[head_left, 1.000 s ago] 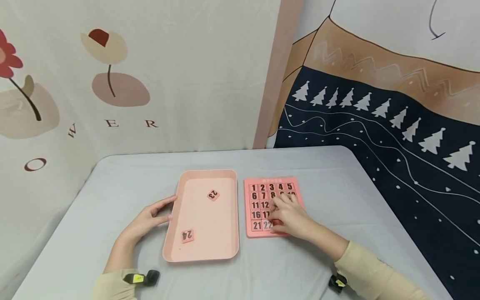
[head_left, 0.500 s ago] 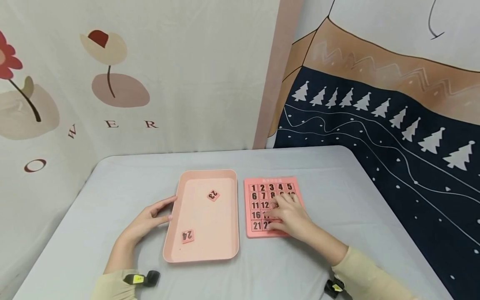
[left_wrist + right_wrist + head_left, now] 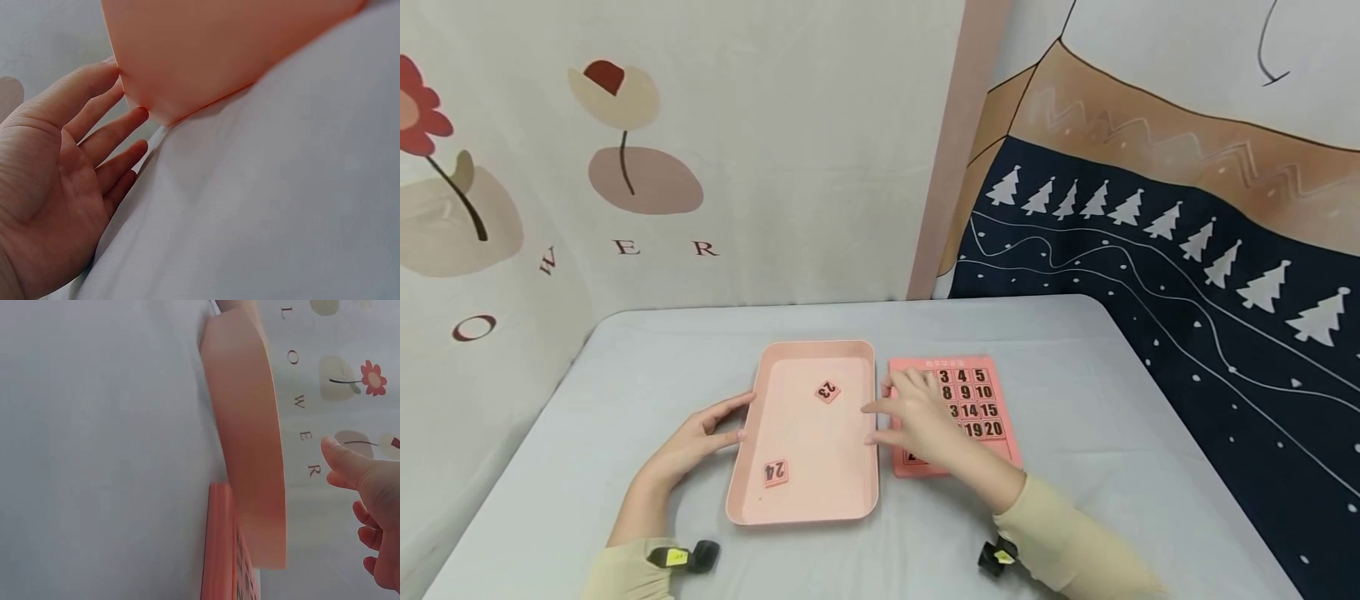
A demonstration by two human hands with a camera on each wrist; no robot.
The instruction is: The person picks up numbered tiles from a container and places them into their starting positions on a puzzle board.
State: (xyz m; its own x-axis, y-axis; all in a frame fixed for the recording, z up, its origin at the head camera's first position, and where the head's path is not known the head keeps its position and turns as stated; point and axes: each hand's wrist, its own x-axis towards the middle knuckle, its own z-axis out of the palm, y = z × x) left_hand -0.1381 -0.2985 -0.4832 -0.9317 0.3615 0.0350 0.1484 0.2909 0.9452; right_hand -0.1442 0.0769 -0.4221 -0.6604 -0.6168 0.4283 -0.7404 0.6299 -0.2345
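Note:
A pink tray (image 3: 808,437) holds two loose number tiles: a 23 tile (image 3: 827,392) lying askew near the back and a 24 tile (image 3: 776,472) near the front left. Beside it on the right lies a pink number board (image 3: 951,363) with rows of numbered tiles; its bottom right corner shows bare pink. My left hand (image 3: 696,433) touches the tray's left rim with its fingertips, fingers spread in the left wrist view. Over the board's left side and the tray's right rim hovers my right hand (image 3: 925,421), fingers loosely bent, nothing between them. It covers several tiles.
Pale cloth (image 3: 1097,417) covers the table. Behind stands a cream curtain (image 3: 820,167) with flower prints, and to the right hangs a dark blue one with white trees (image 3: 1150,275). A black wrist camera (image 3: 997,557) hangs at the right sleeve.
My right hand has moved left from the middle of the board to the tray's right rim, uncovering the tiles on the board's right. The left hand and the tray have stayed put.

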